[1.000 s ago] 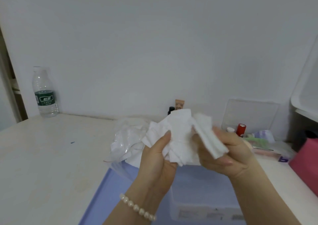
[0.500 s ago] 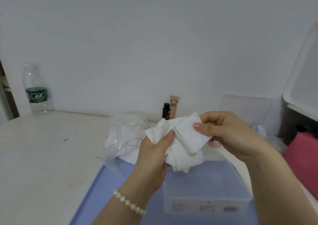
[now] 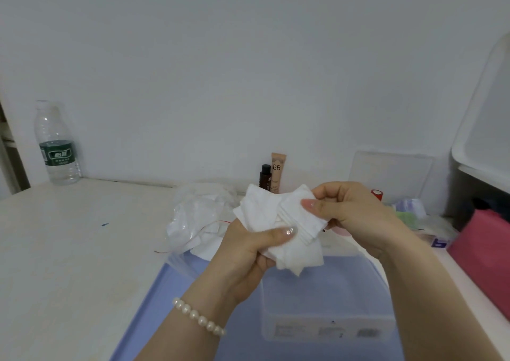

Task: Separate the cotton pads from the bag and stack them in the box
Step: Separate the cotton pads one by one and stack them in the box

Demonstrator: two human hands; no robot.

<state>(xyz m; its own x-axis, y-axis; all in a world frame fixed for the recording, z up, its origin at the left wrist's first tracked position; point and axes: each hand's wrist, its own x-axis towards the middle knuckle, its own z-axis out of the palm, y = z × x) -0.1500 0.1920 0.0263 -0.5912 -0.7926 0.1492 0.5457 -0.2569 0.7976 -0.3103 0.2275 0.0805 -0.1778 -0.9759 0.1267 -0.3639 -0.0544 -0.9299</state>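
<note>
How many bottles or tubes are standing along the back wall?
3: a water bottle at far left, a dark bottle and BB tube together behind the hands. More may be hidden.

You hold soft, matt white cotton pads [image 3: 278, 222]. The bag [image 3: 201, 217] to the left is thin, see-through, crinkly plastic. The box [image 3: 325, 300] near you is clear, smooth plastic. Your bracelet [image 3: 198, 318] has shiny beads. The far-left bottle [image 3: 56, 145] is clear plastic. The table [image 3: 71, 250] looks smooth and matt.

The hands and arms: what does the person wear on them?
The left hand has a pearl bracelet round its wrist. The right hand shows none. Both forearms are bare, no sleeves. The nails look glossy, polished pale pink.
</note>
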